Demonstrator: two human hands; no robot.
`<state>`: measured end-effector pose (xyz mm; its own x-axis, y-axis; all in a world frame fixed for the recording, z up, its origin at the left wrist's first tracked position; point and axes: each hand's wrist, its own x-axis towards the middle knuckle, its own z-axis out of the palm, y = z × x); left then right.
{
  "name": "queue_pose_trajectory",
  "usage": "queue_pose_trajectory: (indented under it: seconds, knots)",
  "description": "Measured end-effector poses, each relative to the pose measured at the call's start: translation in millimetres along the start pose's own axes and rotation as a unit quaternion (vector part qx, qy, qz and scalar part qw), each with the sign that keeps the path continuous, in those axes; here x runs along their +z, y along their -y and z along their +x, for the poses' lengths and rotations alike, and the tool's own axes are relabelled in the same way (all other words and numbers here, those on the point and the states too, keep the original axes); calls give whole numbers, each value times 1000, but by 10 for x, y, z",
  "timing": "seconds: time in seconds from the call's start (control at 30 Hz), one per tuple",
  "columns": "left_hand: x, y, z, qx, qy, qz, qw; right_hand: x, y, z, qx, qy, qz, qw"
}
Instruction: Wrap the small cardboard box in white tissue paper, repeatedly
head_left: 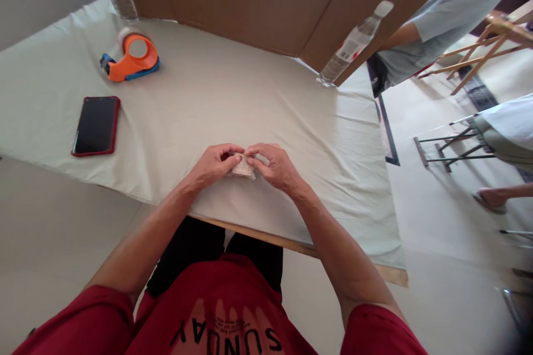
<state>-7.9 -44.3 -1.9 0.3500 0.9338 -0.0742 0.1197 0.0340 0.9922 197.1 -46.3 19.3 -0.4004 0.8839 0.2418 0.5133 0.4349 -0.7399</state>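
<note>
Near the front edge of the cloth-covered table, my left hand (219, 163) and my right hand (272, 165) pinch a small pale packet (242, 167) between them. It looks wrapped in clear plastic, with tiny print on its face that I cannot read. Thumbs and forefingers meet along its upper edge, the left hand on one side and the right on the other. The fingers hide part of the packet. Both forearms reach in over the table edge from below.
An orange and blue tape dispenser (132, 61) and a red-cased phone (96, 125) lie at left. Water bottles (353, 47) stand against a brown cardboard panel (250, 0). Beyond the white cloth (200, 83), other people (441, 28) are at right, near folding stools (458, 147).
</note>
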Motion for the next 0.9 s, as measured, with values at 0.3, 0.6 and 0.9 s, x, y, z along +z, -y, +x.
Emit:
queue_pose_trajectory:
  seconds: [0.3,0.6,0.9]
  knots:
    - [27,-40,3,21,-42,76,996,51,-157,109,-22,-1,-11,1000]
    - [-8,-39,8,24,-33,79,996,20,-80,175,-15,42,-38,998]
    - [-1,72,61,27,-58,-11,998,30,-148,-39,103,-132,129,978]
